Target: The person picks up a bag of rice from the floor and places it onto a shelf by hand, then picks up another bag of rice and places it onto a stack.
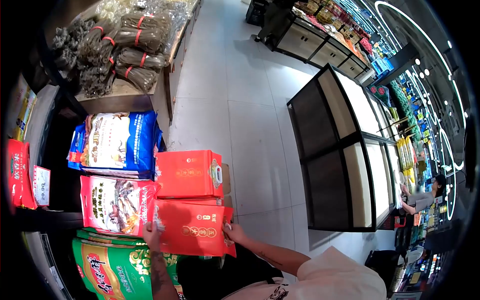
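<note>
A red rice box with gold lettering is held between my two hands. My left hand grips its left edge, beside a pink-and-white rice bag. At the opposite edge, my right hand has its fingers closed around the side. Just beyond lies a stack of similar red boxes, partly covered by the held one. Green rice bags lie below my left hand, and the left forearm crosses over them.
Blue-and-white rice bags are stacked farther off, below bundled dark noodles with red ties. Left stands a price card. A black-framed display stand is across the tiled aisle. Another person is far right.
</note>
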Demonstrator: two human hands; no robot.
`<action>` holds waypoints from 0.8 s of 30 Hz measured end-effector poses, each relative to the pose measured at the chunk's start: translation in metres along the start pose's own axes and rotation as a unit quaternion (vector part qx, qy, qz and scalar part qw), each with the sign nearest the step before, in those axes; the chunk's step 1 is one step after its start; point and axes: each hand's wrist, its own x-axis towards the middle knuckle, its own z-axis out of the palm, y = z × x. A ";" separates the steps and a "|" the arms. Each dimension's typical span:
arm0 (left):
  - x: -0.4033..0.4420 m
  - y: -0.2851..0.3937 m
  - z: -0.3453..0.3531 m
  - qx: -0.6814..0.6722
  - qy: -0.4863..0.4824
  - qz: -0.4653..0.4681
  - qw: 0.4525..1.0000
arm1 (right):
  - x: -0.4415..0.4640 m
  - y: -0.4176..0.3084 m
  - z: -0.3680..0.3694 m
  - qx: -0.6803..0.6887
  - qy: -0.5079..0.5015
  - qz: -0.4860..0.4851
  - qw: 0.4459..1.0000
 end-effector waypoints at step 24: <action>-0.097 -0.064 0.035 -0.519 0.024 -0.212 0.828 | 0.031 0.040 -0.003 -0.098 0.060 0.011 0.993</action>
